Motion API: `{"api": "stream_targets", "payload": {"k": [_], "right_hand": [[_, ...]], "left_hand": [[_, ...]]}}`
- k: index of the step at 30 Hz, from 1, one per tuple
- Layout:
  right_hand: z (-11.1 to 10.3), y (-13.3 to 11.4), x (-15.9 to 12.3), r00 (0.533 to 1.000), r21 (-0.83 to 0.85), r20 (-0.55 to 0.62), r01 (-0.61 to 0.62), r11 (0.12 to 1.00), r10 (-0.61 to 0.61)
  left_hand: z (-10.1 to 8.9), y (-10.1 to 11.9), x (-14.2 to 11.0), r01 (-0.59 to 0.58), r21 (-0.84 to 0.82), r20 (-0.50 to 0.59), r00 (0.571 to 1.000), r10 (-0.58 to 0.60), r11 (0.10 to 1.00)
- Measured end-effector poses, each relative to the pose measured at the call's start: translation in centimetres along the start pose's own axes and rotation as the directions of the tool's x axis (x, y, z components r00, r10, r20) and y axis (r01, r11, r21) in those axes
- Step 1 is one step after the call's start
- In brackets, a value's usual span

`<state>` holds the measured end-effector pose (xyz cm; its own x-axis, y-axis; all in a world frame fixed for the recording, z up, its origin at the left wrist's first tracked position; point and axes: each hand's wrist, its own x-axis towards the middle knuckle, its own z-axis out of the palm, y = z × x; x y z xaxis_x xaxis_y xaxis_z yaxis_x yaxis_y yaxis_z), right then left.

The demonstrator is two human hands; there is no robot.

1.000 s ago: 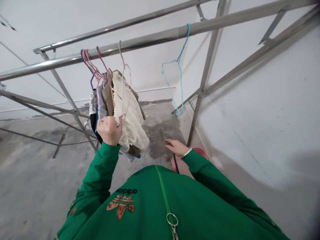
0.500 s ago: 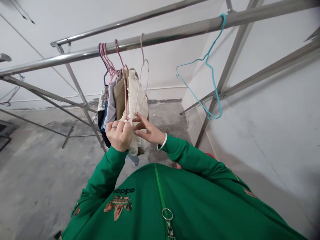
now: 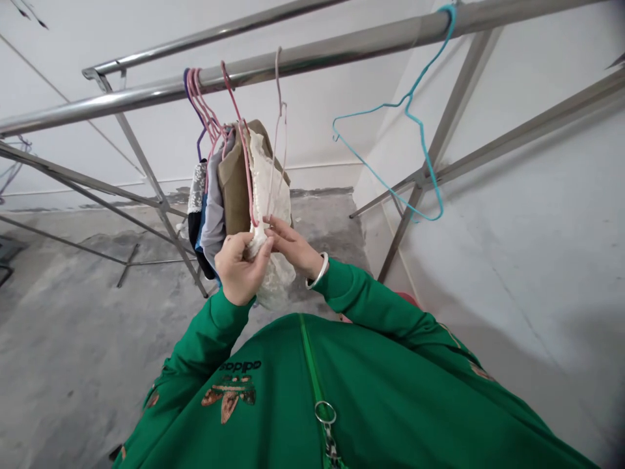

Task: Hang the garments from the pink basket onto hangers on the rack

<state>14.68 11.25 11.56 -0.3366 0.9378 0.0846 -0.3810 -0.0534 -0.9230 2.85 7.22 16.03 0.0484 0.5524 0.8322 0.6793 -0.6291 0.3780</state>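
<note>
A: From where I stand, state the condition of both hands.

B: Together, nearly meeting. The left hand [image 3: 240, 270] is clamped, thumb against fingers, on a bunched fold of the cream garment [image 3: 266, 182]. The right hand [image 3: 295, 251] has its fingertips on the same fold, opposite the left thumb. Whether they grip it or merely steady it, I cannot tell.

A: Which step is in hand?

B: By my reading, adjustment of the cloth at the lower end of the pink hanger [image 3: 249, 176]. That end comes down to the fold, directly above the left thumb. Whether the fabric is hooked over it is hidden.

A: What does the next move call for?

B: In my judgement, a firm left pinch, the hanger held from swinging, and the right fingers working the fold without snagging the textured edge.

A: Locate the garment relative to the hands.

B: Its edge is between the fingertips. The main panel rises beyond them, and a loose part hangs below, behind the right fingers.

A: Adjacent items?

B: A pale hanger [image 3: 280, 85] hangs above the right fingertips, in front of the panel. A brown garment [image 3: 229, 189] hangs beyond the left hand. The rail [image 3: 332, 55] passes above both hands; a blue hanger [image 3: 424, 133] hangs from it, well right of them.
</note>
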Motion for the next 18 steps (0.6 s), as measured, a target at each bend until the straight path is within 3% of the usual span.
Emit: {"api": "stream_targets", "payload": {"k": [2,4,8,10,12,15,18], "right_hand": [[-0.2,0.5,0.2,0.999,-0.041,0.041,-0.011,0.999,0.012],[-0.3,1.0,0.3,0.996,-0.07,0.086,-0.002,0.998,0.008],[-0.4,1.7,0.3,0.986,-0.101,0.163,0.038,0.994,-0.021],[-0.4,1.7,0.1,0.985,-0.119,0.168,0.05,0.992,-0.029],[-0.3,1.4,-0.2,0.986,-0.134,0.154,0.089,0.987,-0.068],[-0.3,0.8,-0.9,0.983,-0.123,0.126,0.148,0.981,-0.133],[-0.7,0.6,-1.4,0.993,-0.012,0.094,0.067,0.998,-0.065]], "left_hand": [[-0.3,0.5,0.4,0.1,-0.09,-0.025,0.994,-0.103,0.991],[-0.2,0.5,0.7,0.09,-0.105,-0.092,0.991,-0.1,0.99],[0.2,-0.5,0.8,-0.196,0.149,-0.2,0.954,0.223,0.969],[0.2,-1.1,0.6,-0.316,0.301,-0.185,0.906,0.381,0.9],[0.2,-1.5,0.2,-0.374,0.375,-0.152,0.878,0.454,0.848],[0.0,-1.7,-1.0,-0.442,0.395,-0.034,0.869,0.494,0.805],[0.5,-1.8,-2.8,-0.496,0.351,0.083,0.861,0.501,0.794]]}}
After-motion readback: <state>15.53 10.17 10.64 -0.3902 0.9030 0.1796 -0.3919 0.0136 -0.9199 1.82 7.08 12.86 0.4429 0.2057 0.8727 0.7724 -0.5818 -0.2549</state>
